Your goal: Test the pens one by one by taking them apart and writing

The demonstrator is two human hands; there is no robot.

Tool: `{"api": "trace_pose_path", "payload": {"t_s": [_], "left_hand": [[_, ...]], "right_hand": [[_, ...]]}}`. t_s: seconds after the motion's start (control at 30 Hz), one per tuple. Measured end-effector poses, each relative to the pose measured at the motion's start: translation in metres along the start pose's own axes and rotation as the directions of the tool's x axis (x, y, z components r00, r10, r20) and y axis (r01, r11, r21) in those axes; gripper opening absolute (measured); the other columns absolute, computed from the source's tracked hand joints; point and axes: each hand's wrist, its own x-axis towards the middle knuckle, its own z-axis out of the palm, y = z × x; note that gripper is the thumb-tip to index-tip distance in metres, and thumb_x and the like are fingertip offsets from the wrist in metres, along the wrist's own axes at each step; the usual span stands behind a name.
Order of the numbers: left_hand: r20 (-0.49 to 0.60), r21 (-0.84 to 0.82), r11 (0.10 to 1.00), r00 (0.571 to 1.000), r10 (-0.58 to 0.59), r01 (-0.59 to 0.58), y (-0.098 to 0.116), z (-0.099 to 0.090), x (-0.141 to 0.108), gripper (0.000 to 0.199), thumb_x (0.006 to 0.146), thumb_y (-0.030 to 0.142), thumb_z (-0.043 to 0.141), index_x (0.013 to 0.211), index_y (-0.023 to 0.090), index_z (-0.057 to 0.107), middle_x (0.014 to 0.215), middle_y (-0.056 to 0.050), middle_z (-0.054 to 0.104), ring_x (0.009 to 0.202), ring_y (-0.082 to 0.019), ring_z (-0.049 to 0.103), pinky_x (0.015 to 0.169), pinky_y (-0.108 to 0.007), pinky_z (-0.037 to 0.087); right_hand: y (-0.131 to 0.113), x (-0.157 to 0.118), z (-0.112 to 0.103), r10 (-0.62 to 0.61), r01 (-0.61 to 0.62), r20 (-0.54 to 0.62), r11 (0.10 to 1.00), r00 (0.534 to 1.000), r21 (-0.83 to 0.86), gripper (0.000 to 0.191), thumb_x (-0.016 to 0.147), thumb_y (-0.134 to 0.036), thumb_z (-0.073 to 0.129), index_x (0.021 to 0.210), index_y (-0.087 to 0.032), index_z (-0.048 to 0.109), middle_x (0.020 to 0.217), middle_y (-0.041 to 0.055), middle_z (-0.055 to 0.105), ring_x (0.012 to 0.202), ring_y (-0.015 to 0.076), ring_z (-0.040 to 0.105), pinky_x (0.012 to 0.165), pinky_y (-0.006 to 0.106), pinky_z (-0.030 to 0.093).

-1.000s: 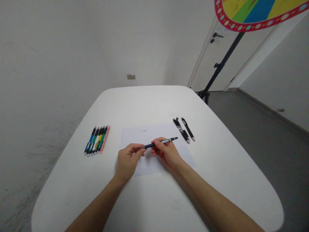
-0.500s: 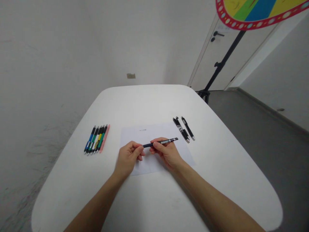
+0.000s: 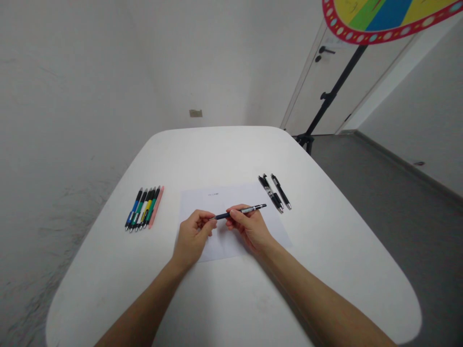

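A dark pen [image 3: 223,216] is held level between my two hands above a white sheet of paper [image 3: 231,193]. My right hand [image 3: 249,226] is closed around the pen's middle, and its clip end sticks out to the right. With thumb and fingers, my left hand [image 3: 195,233] pinches the pen's left tip, which the fingers partly hide. The paper lies flat on the table and has a short line of dark writing near its top edge. Both hands cover part of it.
Several coloured pens [image 3: 144,208] lie side by side on the white table [image 3: 217,154], left of the paper. Black pens [image 3: 281,191] lie at the paper's upper right. Beyond the table stand a wall, a door [image 3: 307,91] and a colourful wheel [image 3: 383,19] on a black stand.
The pen's right end has tilted up very slightly. My left fingers have shifted a little at the pen's tip; both hands keep their hold.
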Motion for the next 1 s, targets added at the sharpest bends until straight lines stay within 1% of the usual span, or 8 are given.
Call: {"api": "trace_pose_path", "payload": {"t_s": [0.2,0.33,0.4,0.7,0.8,0.87,0.93,1.0], "left_hand": [[0.042,0.067,0.998,0.999,0.003,-0.005,0.0021,0.0002,-0.0004,0.043,0.092,0.046,0.042,0.065,0.018,0.061,0.059,-0.002,0.064,0.055,-0.013,0.057,0.055,-0.026,0.047],[0.021,-0.005,1.0,1.0,0.021,-0.021,0.0003,0.001,-0.0012,0.024,0.083,0.04,0.059,0.091,0.017,0.064,0.066,0.001,0.066,0.057,-0.013,0.057,0.056,-0.025,0.047],[-0.009,0.016,0.999,0.999,0.037,-0.037,0.0011,0.0013,-0.0013,0.027,0.074,0.033,0.068,0.096,0.018,0.064,0.07,0.001,0.066,0.06,-0.013,0.058,0.058,-0.024,0.048],[-0.054,0.145,0.987,0.995,0.081,-0.073,0.0067,0.0002,0.0002,0.018,0.078,0.037,0.063,0.079,0.019,0.068,0.067,0.001,0.067,0.06,-0.013,0.056,0.058,-0.025,0.045],[-0.001,0.162,0.984,0.997,0.074,-0.073,0.0052,-0.001,-0.0003,0.032,0.087,0.04,0.051,0.067,0.019,0.064,0.062,0.0,0.063,0.059,-0.014,0.056,0.057,-0.025,0.044],[0.01,0.109,0.992,0.998,0.062,-0.062,0.0031,-0.001,-0.0007,0.035,0.09,0.043,0.046,0.075,0.018,0.065,0.064,-0.001,0.064,0.061,-0.015,0.059,0.059,-0.026,0.046],[-0.008,0.044,0.998,0.999,0.052,-0.052,0.0005,-0.0004,-0.0011,0.027,0.086,0.042,0.054,0.094,0.018,0.065,0.07,-0.001,0.066,0.064,-0.015,0.061,0.062,-0.027,0.048],[-0.037,0.025,0.998,0.997,0.063,-0.062,-0.0019,0.0006,-0.0015,0.034,0.078,0.035,0.067,0.106,0.019,0.062,0.076,0.0,0.067,0.066,-0.014,0.061,0.064,-0.026,0.049]], "right_hand": [[-0.0008,-0.001,0.0004,0.005,-0.005,0.015,1.0,1.0,-0.005,0.028,0.055,-0.036,0.088,0.068,-0.018,0.072,0.057,-0.0004,0.068,0.05,0.0126,0.061,0.05,0.025,0.051],[-0.0011,-0.0012,0.0005,0.007,-0.007,0.006,1.0,1.0,0.009,0.028,0.054,-0.036,0.089,0.068,-0.018,0.072,0.056,-0.0006,0.068,0.05,0.012,0.061,0.05,0.024,0.05],[-0.0005,-0.0009,0.0002,0.009,-0.008,-0.001,1.0,1.0,0.018,0.029,0.053,-0.036,0.089,0.068,-0.019,0.072,0.057,-0.0007,0.068,0.05,0.0122,0.061,0.051,0.025,0.051],[0.0021,-0.0011,-0.0007,0.013,-0.012,0.025,1.0,1.0,-0.005,0.028,0.058,-0.038,0.087,0.071,-0.019,0.07,0.059,-0.0012,0.067,0.053,0.0128,0.061,0.054,0.027,0.051],[0.0024,-0.0016,-0.0008,0.028,-0.028,0.047,1.0,0.998,-0.009,0.028,0.059,-0.038,0.087,0.072,-0.019,0.07,0.061,-0.0008,0.067,0.055,0.0134,0.062,0.056,0.027,0.051],[0.0023,-0.0015,-0.001,0.032,-0.032,0.051,0.999,0.998,-0.002,0.029,0.058,-0.038,0.087,0.072,-0.019,0.07,0.06,-0.0007,0.067,0.055,0.0132,0.062,0.056,0.027,0.051],[0.0023,-0.0011,-0.0012,0.029,-0.03,0.044,0.999,0.999,0.015,0.029,0.057,-0.038,0.088,0.071,-0.019,0.07,0.06,-0.0011,0.067,0.054,0.0124,0.062,0.056,0.026,0.05],[0.0025,-0.0005,-0.0014,0.025,-0.027,0.034,0.999,0.999,0.03,0.03,0.056,-0.038,0.088,0.071,-0.019,0.07,0.061,-0.0015,0.067,0.053,0.0118,0.061,0.056,0.026,0.05]]}}
